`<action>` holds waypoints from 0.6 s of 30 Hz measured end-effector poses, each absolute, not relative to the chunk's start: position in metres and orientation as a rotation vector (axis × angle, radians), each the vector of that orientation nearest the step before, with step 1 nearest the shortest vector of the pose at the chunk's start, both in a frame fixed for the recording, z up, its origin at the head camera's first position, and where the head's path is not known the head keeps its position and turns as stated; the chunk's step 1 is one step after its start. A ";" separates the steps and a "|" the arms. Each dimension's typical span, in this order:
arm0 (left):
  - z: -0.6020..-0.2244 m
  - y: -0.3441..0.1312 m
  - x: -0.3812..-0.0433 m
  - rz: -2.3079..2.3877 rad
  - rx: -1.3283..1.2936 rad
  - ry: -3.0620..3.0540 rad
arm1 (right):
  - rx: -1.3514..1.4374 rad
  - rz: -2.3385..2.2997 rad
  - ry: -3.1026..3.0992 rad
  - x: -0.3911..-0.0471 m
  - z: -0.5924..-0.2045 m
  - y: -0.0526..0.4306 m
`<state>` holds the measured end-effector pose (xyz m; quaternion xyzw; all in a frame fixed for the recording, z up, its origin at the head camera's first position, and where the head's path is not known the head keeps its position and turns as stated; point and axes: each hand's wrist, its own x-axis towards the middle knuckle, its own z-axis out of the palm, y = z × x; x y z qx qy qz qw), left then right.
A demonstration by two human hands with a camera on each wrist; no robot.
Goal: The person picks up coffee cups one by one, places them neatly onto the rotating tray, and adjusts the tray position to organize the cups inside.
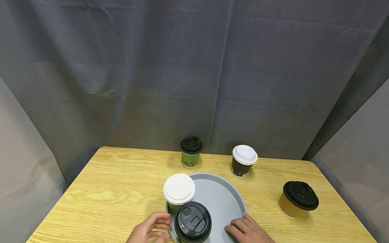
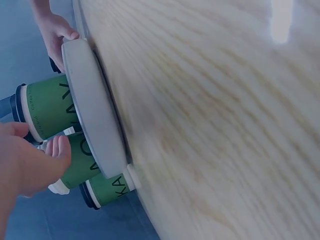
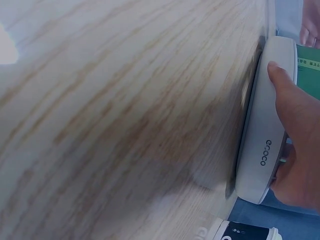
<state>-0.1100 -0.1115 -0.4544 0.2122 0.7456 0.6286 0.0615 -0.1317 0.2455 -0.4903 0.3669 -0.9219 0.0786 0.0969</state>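
Note:
A round grey tray [image 1: 220, 199] lies on the wooden table, marked "ecoco" on its outer wall. Two green paper cups stand upright at its left side: a black-lidded cup [image 1: 193, 221] nearer me and a white-lidded cup [image 1: 179, 189] behind it. My left hand [image 1: 152, 227] hovers beside them at the tray's left edge, fingers loosely bent and holding nothing. In the left wrist view its fingertips are close to the cups' sides. On the right, my right hand [image 1: 247, 231] grips the tray's rim, one digit against the outer wall and others over the inside.
Behind the tray stands a small green cup with a black lid [image 1: 191, 152]. Right of that is a dark cup with a white lid [image 1: 243, 160]. A tan cup with a black lid [image 1: 297, 199] sits far right. Grey curtains [image 1: 170, 74] hang around the table [image 1: 106, 189].

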 end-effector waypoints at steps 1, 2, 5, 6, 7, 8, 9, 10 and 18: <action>-0.452 -0.111 -0.109 1.906 0.649 2.289 | 1.086 0.233 -2.732 -0.132 -0.490 0.246; -0.450 -0.111 -0.108 1.907 0.664 2.334 | 1.087 0.233 -2.735 -0.132 -0.490 0.245; -0.446 -0.109 -0.105 1.911 0.700 2.469 | 1.087 0.233 -2.741 -0.132 -0.490 0.245; -0.444 -0.108 -0.105 1.914 0.730 2.512 | 1.088 0.233 -2.743 -0.132 -0.490 0.245; -0.443 -0.108 -0.104 1.916 0.765 2.557 | 1.087 0.233 -2.743 -0.132 -0.490 0.245; -0.443 -0.107 -0.104 1.915 0.800 2.598 | 1.088 0.232 -2.742 -0.132 -0.490 0.245; -0.442 -0.107 -0.104 1.913 0.836 2.632 | 1.088 0.230 -2.739 -0.132 -0.490 0.245; -0.441 -0.106 -0.104 1.909 0.874 2.667 | 1.088 0.229 -2.734 -0.132 -0.490 0.245; -0.426 -0.102 -0.102 1.765 0.997 2.880 | 1.082 0.219 -2.672 -0.132 -0.494 0.246</action>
